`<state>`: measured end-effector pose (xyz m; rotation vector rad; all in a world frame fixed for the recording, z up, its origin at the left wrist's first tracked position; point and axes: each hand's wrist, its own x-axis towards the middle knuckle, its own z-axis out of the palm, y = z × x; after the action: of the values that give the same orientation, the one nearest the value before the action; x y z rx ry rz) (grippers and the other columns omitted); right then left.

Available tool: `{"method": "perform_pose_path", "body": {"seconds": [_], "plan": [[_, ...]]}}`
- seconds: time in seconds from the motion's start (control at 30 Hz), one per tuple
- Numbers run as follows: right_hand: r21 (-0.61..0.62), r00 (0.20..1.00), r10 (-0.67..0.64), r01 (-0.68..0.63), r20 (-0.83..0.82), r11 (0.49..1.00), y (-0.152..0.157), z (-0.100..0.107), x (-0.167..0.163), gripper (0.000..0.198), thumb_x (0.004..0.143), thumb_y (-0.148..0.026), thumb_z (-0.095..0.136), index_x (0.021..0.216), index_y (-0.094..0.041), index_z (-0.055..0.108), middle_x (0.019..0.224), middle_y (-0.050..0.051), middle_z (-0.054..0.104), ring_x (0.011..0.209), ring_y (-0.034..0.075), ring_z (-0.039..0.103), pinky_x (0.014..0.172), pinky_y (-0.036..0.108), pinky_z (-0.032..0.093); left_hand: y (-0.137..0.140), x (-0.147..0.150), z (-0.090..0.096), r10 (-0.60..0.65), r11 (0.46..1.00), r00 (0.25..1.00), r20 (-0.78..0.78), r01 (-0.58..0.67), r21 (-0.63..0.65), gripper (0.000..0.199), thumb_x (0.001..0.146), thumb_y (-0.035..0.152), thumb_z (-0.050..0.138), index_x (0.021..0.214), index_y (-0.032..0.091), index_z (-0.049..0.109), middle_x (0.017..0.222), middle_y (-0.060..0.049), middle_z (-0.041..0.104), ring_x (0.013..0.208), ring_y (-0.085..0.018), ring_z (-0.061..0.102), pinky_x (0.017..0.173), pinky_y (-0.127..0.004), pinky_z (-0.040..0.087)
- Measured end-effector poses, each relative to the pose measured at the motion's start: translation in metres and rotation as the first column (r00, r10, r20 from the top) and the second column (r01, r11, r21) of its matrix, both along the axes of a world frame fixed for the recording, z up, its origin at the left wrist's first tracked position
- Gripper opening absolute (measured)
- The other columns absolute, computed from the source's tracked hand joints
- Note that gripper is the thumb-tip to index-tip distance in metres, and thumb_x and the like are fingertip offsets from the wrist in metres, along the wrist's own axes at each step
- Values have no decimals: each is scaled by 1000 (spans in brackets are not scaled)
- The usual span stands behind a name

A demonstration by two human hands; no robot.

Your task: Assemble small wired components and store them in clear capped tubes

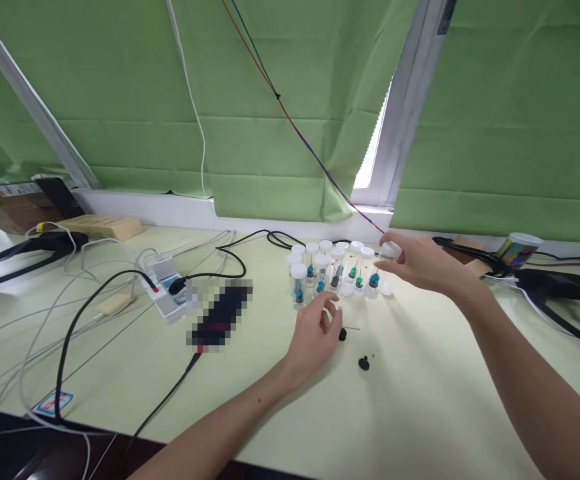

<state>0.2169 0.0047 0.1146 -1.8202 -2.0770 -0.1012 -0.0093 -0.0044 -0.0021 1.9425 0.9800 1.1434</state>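
Observation:
My right hand [410, 259] has its fingers closed on the white cap of a clear vial [374, 280] at the right end of a cluster of vials. A teal-hubbed dispensing needle shows inside that vial. My left hand [320, 325] rests low over the table in front of the cluster, fingers curled and somewhat apart, nothing visible in them. Right beside its fingertips lies a needle with a black hub [343, 335]. Nearer to me is a small black disc-shaped part [364, 363] with a tiny speck next to it. Several white-capped vials [299, 285] hold blue, green and grey needles.
A pixelated dark device [221, 315] with a cable lies left of the vials. Farther left are a power strip [167, 293] and tangled cables. A can [519, 249] and black equipment [560, 287] stand right. Green blinds [290, 153] hang behind, with a red-blue wire across them.

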Motion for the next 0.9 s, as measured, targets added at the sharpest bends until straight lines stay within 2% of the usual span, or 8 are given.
{"method": "perform_pose_path", "body": {"seconds": [0.17,0.23,0.47,0.73,0.9], "plan": [[-161,992,-75,90,99,983,19,-19,10,24,77,-34,61,98,-22,60,83,7,65,73,22,59,53,25,37,0,1,-5,-31,997,997,-72,36,66,12,87,24,46,94,20,55,72,3,54,50,-7,37,52,-21,34],[-184,990,-96,114,107,976,24,-24,12,26,76,-32,62,101,-22,60,85,7,65,76,22,59,52,24,36,1,1,-5,-32,996,996,-85,39,80,12,87,23,46,93,20,56,70,3,53,50,-7,37,51,-22,33],[-122,979,-179,190,94,974,31,-30,13,27,77,-32,63,102,-22,60,87,9,64,77,23,59,52,25,36,1,0,-7,-44,993,992,-115,56,107,13,87,21,46,92,19,57,70,3,54,52,-7,38,52,-22,34],[-64,986,-164,166,27,984,43,-45,18,26,78,-29,64,102,-22,58,83,7,65,74,22,61,57,26,39,0,0,-6,-55,992,991,-126,69,108,16,87,23,45,94,19,58,72,1,57,53,-8,41,53,-22,36],[-33,989,-146,147,26,989,42,-44,18,27,79,-29,63,104,-21,58,83,6,65,75,22,62,58,26,40,-1,0,-5,-60,991,989,-137,76,109,19,89,25,43,94,19,59,73,0,57,55,-9,43,54,-23,37]]}}
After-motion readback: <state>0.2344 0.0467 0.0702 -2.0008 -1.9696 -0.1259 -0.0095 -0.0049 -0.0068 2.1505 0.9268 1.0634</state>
